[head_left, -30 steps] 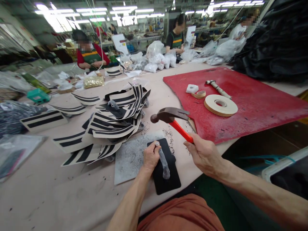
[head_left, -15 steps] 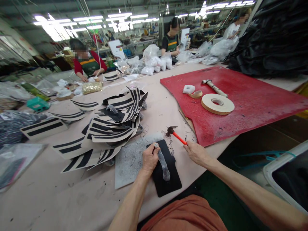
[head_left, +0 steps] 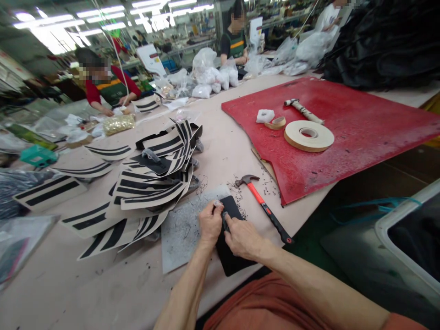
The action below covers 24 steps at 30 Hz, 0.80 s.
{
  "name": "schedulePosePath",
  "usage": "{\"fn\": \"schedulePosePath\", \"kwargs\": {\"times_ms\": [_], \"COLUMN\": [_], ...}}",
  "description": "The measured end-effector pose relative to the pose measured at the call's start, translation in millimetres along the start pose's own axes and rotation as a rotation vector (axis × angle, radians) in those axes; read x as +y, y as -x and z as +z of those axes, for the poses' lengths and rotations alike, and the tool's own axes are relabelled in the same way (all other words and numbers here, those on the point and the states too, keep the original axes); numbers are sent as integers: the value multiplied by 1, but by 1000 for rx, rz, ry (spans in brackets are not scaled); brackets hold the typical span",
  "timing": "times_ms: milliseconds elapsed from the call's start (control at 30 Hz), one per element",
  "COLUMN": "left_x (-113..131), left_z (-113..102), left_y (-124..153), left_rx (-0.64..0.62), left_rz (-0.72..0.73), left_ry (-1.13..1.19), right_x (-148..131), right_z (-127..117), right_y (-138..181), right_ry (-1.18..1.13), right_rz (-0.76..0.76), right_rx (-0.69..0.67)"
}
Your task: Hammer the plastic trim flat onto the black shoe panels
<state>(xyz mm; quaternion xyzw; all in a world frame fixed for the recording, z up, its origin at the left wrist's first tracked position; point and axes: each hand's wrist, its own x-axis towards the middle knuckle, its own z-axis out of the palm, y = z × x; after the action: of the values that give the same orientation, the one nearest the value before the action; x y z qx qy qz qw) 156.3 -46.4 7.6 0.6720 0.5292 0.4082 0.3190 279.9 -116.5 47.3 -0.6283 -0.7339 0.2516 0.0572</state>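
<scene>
A flat black panel [head_left: 233, 263] lies in front of me, partly on a grey board [head_left: 180, 229]. A plastic-wrapped handle [head_left: 225, 221] runs along the panel, mostly covered by my hands. My left hand [head_left: 209, 224] is closed, thumb and finger pinching at the handle's upper end, where a bit of clear plastic shows. My right hand [head_left: 243, 237] closes on the handle just below it, fingers pointing to the left hand. A claw hammer [head_left: 261, 201] with an orange and black grip rests on the table to the right, out of both hands.
Cream panels with black stripes [head_left: 154, 188] are heaped at left. A red sheet [head_left: 309, 169] at right carries a tape roll [head_left: 307, 136] and a second hammer [head_left: 304, 111]. A bin [head_left: 388, 238] stands at lower right. Co-workers sit across the table.
My right hand has let go of the claw hammer, now lying on the table, and has moved left onto the handle. My left hand stays at the handle's upper end. The view has shifted slightly.
</scene>
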Motion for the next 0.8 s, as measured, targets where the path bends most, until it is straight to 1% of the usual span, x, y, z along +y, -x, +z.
{"fn": "schedulePosePath", "kwargs": {"times_ms": [67,100,167,200,300,333,400,433,500,533,600,633,700,733,767,800], "left_x": [4,5,6,6,7,7,9,11,14,16,20,21,21,19,17,15], "left_z": [-2,-4,-8,-10,-18,-21,-27,-29,-35,-37,-41,-42,-45,-47,-49,-52], "left_y": [3,4,4,3,0,-1,-1,-2,-6,-10,-17,-20,-21,-19,-15,-11], "left_rx": [-45,-25,63,65,-83,-89,-48,-63,-150,-144,-21,15,22,50,124,238], "left_rz": [87,87,17,0,84,95,82,89,132,135,76,42,-25,-66,-111,-154], "left_ry": [-9,1,27,27,-5,-11,-5,-2,17,50,142,171,219,255,314,392], "right_x": [2,3,2,1,-3,-4,-7,-8,-10,-11,-13,-13,-12,-11,-8,-5], "right_z": [-5,-7,-10,-11,-9,-8,-4,-1,4,7,10,11,10,8,6,3], "right_y": [2,3,5,5,4,3,1,0,0,0,0,1,1,2,2,2], "right_ry": [-16,-21,-17,-9,9,14,31,43,63,66,63,53,-7,-66,-149,-264], "right_rz": [-2,-4,-10,-14,-5,3,15,14,1,-5,1,8,29,40,47,48], "right_rx": [-22,-24,-21,-25,-36,-36,-52,-64,-80,-76,-73,-73,-54,-34,-7,19]}}
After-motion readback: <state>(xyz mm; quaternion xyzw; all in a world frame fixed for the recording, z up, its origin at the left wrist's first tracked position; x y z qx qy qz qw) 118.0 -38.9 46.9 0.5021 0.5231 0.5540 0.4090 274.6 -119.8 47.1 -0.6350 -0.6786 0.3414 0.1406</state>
